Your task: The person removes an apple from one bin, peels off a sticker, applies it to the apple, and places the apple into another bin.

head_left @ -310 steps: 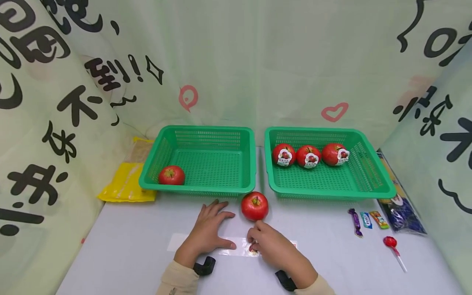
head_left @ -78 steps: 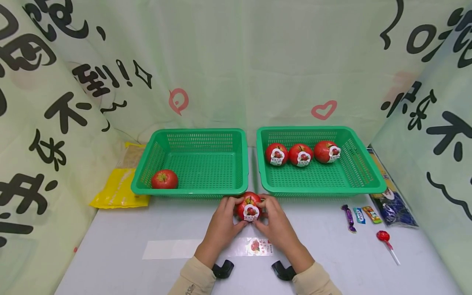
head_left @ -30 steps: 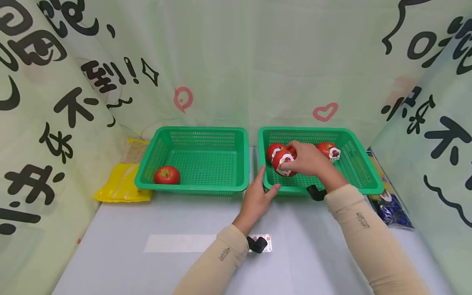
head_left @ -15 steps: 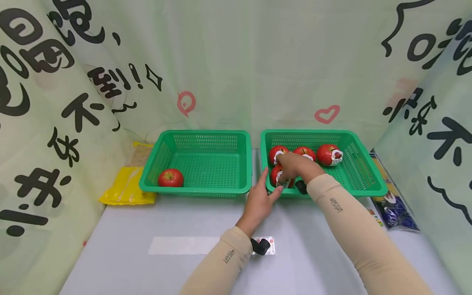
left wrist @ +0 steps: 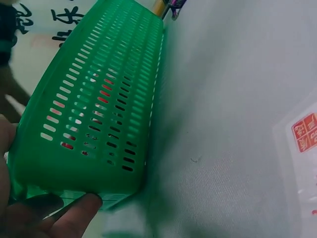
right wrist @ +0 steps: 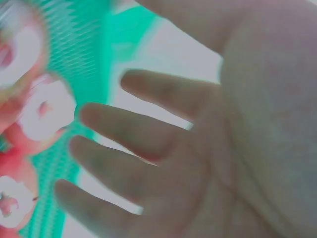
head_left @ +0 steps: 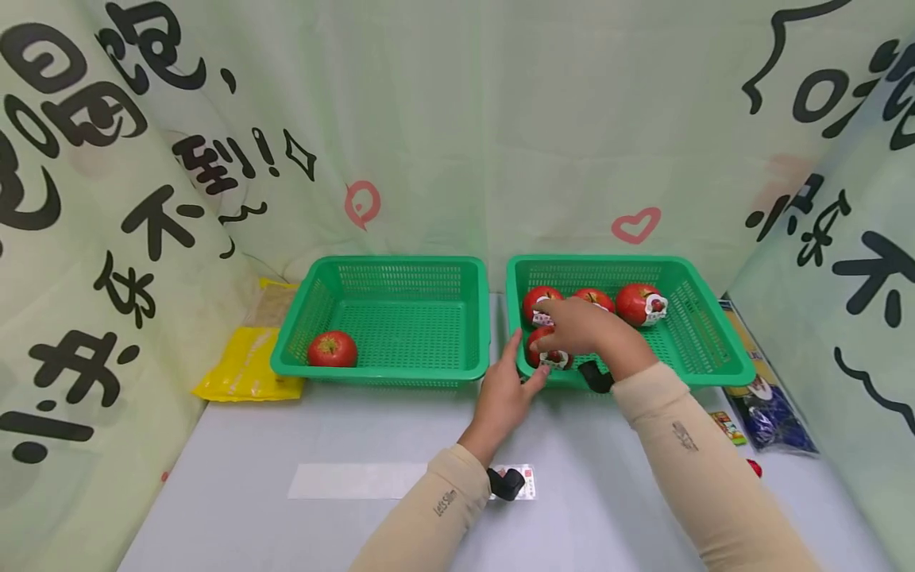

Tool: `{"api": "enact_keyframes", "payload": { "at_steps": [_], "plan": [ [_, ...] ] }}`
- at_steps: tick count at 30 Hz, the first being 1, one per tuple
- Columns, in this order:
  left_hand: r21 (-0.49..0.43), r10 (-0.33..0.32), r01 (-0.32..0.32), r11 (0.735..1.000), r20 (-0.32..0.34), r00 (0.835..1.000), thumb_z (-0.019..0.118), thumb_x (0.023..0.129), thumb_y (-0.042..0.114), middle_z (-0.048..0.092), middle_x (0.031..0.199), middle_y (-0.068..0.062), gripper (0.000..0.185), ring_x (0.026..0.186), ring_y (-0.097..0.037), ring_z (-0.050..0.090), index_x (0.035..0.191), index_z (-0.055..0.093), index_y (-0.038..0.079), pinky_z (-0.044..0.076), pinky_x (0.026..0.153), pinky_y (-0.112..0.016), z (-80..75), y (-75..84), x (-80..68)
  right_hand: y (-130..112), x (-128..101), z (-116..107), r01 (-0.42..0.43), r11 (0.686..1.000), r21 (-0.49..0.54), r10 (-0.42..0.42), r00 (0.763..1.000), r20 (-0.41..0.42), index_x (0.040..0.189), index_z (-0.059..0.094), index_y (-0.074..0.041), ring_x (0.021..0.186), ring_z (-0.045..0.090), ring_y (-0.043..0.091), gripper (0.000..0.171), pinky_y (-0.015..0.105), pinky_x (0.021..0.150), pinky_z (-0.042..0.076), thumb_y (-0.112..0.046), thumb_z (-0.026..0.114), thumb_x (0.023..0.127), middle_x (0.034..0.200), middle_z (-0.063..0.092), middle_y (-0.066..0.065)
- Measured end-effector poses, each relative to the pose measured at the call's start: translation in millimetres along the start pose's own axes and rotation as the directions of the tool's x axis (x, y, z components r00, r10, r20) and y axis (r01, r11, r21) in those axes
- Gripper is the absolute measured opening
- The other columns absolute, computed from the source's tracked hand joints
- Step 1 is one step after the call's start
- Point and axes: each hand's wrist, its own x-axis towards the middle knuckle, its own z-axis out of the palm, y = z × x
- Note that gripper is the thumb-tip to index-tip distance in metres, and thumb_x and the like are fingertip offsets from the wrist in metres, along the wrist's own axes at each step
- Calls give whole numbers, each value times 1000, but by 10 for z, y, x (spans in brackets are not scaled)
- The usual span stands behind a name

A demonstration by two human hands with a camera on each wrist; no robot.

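Above the right green basket (head_left: 715,369), my right hand (head_left: 589,327) hovers with fingers spread, holding nothing; its palm (right wrist: 198,163) fills much of the right wrist view. Just under its fingers, a red apple (head_left: 538,340) with a white sticker lies in the basket's front left corner. Behind it is a row of three more stickered apples, the rightmost apple (head_left: 635,303) fully in sight. My left hand (head_left: 500,401) grips the same basket's near left corner, thumb over the rim and fingers (left wrist: 81,213) against the outer side wall.
The left green basket (head_left: 400,372) holds one apple (head_left: 332,349) without a visible sticker. A sticker strip (head_left: 357,481) lies in front, partly under the left forearm. A yellow bag (head_left: 250,365) stands left; a dark blue bag (head_left: 775,417), a candy (head_left: 729,427) and a lollipop (head_left: 754,467) lie right.
Both hands pressed a sticker onto the apple on the table. The right hand then carried it into the right basket and let go; the left hand moved to that basket's corner.
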Motion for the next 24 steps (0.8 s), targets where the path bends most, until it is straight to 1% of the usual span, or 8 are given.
{"api": "enact_keyframes", "payload": {
  "at_steps": [5, 8, 11, 16, 18, 20, 22, 24],
  "plan": [
    [25, 33, -33, 999, -12, 999, 68, 104, 40, 62, 71, -4, 73, 61, -8, 45, 165, 38, 15, 42, 62, -24, -19, -34, -66, -219, -450, 197, 229, 939, 258, -136, 933, -333, 135, 66, -6, 106, 75, 27, 43, 50, 93, 62, -29, 75, 99, 123, 76, 12],
    [61, 81, -79, 995, -26, 996, 69, 103, 34, 78, 99, -14, 68, 71, -10, 59, 163, 42, 17, 48, 62, -22, -28, -69, -190, -290, -636, 492, 348, 835, 427, -123, 873, -472, 125, 73, -9, 106, 76, 20, 28, 38, 89, 64, -20, 75, 99, 121, 77, 8],
    [20, 101, -101, 995, -9, 995, 69, 103, 27, 74, 134, -12, 69, 97, -14, 74, 165, 39, 22, 59, 75, -20, -63, -87, -392, -341, -774, 822, 437, 726, 532, -55, 807, -588, 113, 76, -6, 92, 74, 11, 15, 26, 79, 62, -7, 73, 98, 107, 79, 4],
    [-139, 168, -178, 974, -77, 983, 69, 105, 22, 72, 137, -13, 57, 112, -22, 77, 157, 50, 13, 64, 86, -24, -322, -177, -684, -419, -878, 1265, 525, 504, 686, 131, 739, -661, 100, 71, 4, 71, 67, 11, 6, 24, 61, 59, 7, 66, 98, 84, 73, -1],
    [-145, 251, -283, 948, -207, 946, 71, 102, 16, 78, 116, -15, 41, 95, -21, 80, 141, 64, 5, 65, 77, -24, -489, -287, -715, -427, -865, 1405, 543, 410, 733, 188, 736, -651, 97, 67, 7, 62, 60, 14, 4, 27, 51, 52, 9, 63, 99, 75, 67, -1],
    [-101, 300, -361, 927, -377, 876, 74, 99, 10, 80, 97, -14, 25, 79, -16, 77, 122, 73, 1, 63, 67, -21, -686, -433, -700, -415, -835, 1528, 547, 335, 767, 224, 744, -629, 94, 64, 9, 54, 50, 16, 5, 30, 43, 41, 11, 61, 98, 67, 58, 0],
    [-77, 262, -364, 928, -559, 786, 77, 95, 6, 77, 81, -12, 13, 67, -9, 71, 106, 76, 0, 58, 59, -17, -898, -600, -669, -388, -797, 1628, 535, 302, 789, 244, 757, -606, 92, 62, 9, 50, 38, 19, 7, 35, 40, 30, 12, 60, 98, 61, 48, 1],
    [-76, 149, -290, 954, -718, 680, 80, 92, 6, 73, 73, -9, 9, 62, -1, 63, 98, 75, 0, 51, 56, -12, -1112, -769, -638, -358, -759, 1703, 500, 323, 803, 262, 768, -584, 90, 62, 9, 50, 33, 20, 8, 37, 41, 25, 10, 61, 98, 59, 42, 2]
  ]
}}
